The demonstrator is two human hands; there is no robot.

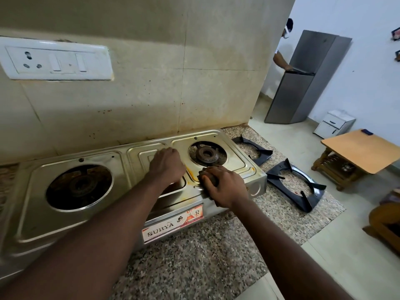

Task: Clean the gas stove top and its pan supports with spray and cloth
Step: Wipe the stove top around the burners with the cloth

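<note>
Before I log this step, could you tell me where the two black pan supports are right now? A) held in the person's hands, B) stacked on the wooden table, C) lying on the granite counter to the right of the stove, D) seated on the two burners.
C: both pan supports lie flat on the granite counter right of the stove, whose burners are bare.

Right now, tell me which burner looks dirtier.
The left burner: its well is dark and crusted brown all round. The right burner, beside the right hand, sits in a mostly shiny well.
</note>
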